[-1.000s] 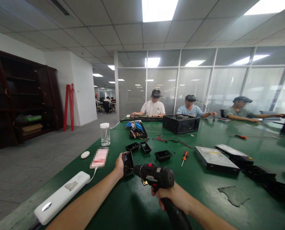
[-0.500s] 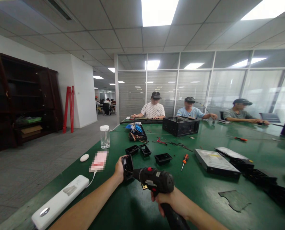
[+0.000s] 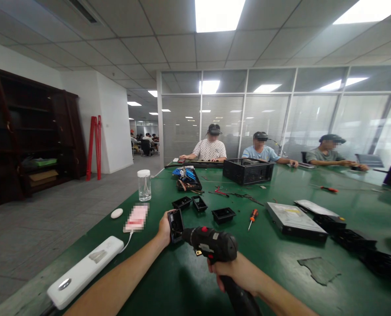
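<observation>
My left hand [image 3: 164, 228] grips a black plastic box-like housing [image 3: 176, 224] by its left side, with its hollow face turned toward the drill. In my right hand [image 3: 233, 267] is a black cordless drill [image 3: 211, 243] with red buttons, held by its handle. The drill's nose points left at the housing's opening; whether the bit touches anything inside I cannot tell. Just beyond lie similar black housings: one on the left [image 3: 182, 202], one in the middle [image 3: 199, 203] and one on the right [image 3: 223, 215]. An orange-handled screwdriver [image 3: 253, 217] rests right of them.
A white power strip [image 3: 86, 270], a phone [image 3: 136, 217] and a clear jar [image 3: 144, 186] stand left. Rightward lie a silver disc drive [image 3: 295, 221] and a dark flat fragment [image 3: 320, 270]. A black metal case [image 3: 248, 171] sits farther back, with several people around the green table.
My hands keep the drill against or close to the housing, nearly unmoved. The view has shifted slightly. Across the table, the middle person's hand has lowered to the tabletop.
</observation>
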{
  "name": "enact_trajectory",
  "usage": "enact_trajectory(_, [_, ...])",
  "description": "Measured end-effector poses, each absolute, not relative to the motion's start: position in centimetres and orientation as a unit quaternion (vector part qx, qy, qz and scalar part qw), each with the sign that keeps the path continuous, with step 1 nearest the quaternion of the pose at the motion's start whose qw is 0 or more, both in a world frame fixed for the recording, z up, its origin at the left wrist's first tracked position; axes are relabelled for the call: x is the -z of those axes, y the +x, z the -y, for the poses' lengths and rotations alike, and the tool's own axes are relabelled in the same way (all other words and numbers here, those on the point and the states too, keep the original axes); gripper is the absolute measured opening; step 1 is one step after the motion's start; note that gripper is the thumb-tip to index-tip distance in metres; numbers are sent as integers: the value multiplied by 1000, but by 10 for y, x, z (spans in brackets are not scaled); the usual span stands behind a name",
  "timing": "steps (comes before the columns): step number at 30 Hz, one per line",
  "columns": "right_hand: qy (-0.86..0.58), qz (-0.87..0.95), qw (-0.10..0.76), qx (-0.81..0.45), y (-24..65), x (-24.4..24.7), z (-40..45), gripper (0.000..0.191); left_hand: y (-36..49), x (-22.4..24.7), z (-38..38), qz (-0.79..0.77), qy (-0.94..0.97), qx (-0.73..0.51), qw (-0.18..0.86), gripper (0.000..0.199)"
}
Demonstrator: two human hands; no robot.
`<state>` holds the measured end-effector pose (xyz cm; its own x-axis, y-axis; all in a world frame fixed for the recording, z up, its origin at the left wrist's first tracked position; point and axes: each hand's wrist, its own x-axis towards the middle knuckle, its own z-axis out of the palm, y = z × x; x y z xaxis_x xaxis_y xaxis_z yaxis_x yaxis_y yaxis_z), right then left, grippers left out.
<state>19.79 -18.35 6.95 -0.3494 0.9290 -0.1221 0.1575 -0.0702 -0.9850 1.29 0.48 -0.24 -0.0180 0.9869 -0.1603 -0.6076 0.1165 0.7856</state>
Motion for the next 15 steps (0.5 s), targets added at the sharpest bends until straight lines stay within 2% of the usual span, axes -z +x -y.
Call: enact_trajectory(15, [-464,597,330,-565,201,-64,181,12,13,5,-7,-356,270,-637,628,27])
